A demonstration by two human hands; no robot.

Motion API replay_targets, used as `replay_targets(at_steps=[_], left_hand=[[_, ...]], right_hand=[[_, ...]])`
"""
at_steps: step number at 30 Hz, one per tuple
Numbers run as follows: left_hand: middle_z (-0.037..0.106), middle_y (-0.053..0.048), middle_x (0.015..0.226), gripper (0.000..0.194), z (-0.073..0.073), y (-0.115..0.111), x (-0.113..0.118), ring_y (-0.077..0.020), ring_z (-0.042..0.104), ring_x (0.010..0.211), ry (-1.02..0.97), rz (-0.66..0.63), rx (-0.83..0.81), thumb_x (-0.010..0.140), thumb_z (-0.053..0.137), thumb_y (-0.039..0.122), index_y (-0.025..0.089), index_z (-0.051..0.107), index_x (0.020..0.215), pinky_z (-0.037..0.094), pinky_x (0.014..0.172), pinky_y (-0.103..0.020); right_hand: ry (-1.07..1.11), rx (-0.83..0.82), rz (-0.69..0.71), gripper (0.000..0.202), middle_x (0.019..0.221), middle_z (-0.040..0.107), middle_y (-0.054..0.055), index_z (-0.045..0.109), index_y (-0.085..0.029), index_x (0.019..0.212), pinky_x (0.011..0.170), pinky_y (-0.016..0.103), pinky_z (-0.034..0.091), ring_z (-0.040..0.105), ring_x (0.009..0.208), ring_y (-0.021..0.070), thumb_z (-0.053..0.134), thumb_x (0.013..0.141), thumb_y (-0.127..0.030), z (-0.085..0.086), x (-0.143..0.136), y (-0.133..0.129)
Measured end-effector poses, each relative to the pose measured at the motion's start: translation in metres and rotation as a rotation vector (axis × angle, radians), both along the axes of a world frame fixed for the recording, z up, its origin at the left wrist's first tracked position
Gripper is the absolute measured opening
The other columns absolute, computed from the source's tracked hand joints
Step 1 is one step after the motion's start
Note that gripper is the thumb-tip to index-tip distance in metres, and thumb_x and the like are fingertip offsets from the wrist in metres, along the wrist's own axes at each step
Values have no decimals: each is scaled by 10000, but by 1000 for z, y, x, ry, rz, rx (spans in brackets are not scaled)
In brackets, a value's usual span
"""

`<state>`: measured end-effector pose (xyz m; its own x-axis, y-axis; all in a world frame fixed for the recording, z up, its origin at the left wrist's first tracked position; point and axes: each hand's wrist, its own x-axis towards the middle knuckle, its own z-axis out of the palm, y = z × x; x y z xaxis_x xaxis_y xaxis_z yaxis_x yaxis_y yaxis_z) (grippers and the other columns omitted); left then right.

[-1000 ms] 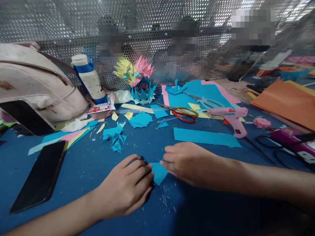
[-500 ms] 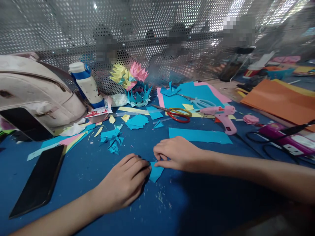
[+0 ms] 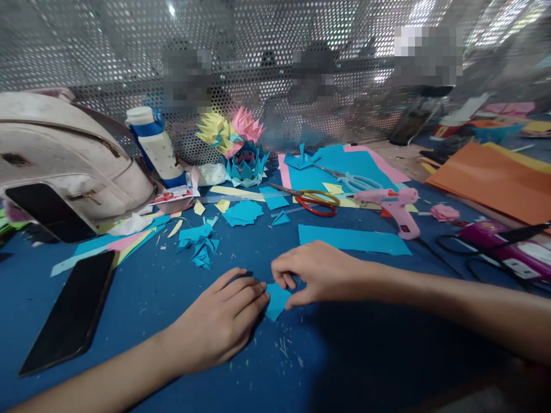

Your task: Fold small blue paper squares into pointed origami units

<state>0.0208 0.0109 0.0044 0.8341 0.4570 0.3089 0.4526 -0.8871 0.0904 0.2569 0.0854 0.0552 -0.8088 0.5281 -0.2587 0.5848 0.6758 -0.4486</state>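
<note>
A small folded piece of blue paper (image 3: 276,302) lies on the blue table between my two hands. My left hand (image 3: 228,315) holds its left edge, the fingertips close together and pressing down on it. My right hand (image 3: 316,272) has its thumb and curled fingers at the paper's upper and right edges, with a gap between thumb and forefinger. Part of the paper is hidden under my left fingers. Beyond my left hand sits a cluster of folded blue paper pieces (image 3: 200,244). A blue paper strip (image 3: 355,239) lies just behind my right hand.
Red-and-yellow-handled scissors (image 3: 316,201) and a pink glue gun (image 3: 394,203) lie farther back. Paper flowers (image 3: 241,149) stand near the perforated metal screen (image 3: 258,34). Phones (image 3: 71,310), a backpack (image 3: 64,149) and a bottle (image 3: 155,146) are at left; orange sheets (image 3: 491,180) at right.
My right thumb and forefinger have spread apart, the thumb drawing back toward the paper's right edge. More of the blue paper shows. The whole view has shifted slightly.
</note>
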Motion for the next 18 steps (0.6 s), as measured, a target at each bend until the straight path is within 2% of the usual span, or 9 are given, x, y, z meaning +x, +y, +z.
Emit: replay_targets(at_steps=[4,6,8,13,18], left_hand=[[632,-142,1230,370,1,1,0,-271,562,1177,27,0,7,980,442,160,92,537,1331,376,1122,-524],[629,-125,1212,390,2,1,-1,-273,558,1169,55,5,16,990,444,197,127,516,1367,361,1121,-537],[623,-108,1197,421,4,1,-1,-280,549,1168,88,12,17,1005,444,248,166,477,1416,342,1120,-559],[598,-93,1207,461,5,1,-1,-284,528,1184,128,4,9,1015,462,332,217,432,1460,294,1132,-581],[582,-84,1235,441,3,0,-1,-283,512,1213,119,17,31,1009,491,369,247,472,1433,264,1145,-577]], right_hand=[[195,29,312,97,955,652,6,659,-204,954,673,221,367,597,908,138,657,920,-294,-7,5,10],[260,72,440,156,1005,645,36,679,-203,994,738,242,395,579,943,150,569,984,-313,-10,7,16],[301,113,508,218,989,649,45,691,-197,982,780,258,406,575,923,152,528,1007,-340,-12,9,21],[324,117,553,273,935,672,48,701,-186,940,765,260,408,587,883,152,501,1018,-355,-14,10,27],[290,-17,437,215,967,657,37,707,-191,940,775,235,421,598,914,140,562,992,-342,-15,11,30]])
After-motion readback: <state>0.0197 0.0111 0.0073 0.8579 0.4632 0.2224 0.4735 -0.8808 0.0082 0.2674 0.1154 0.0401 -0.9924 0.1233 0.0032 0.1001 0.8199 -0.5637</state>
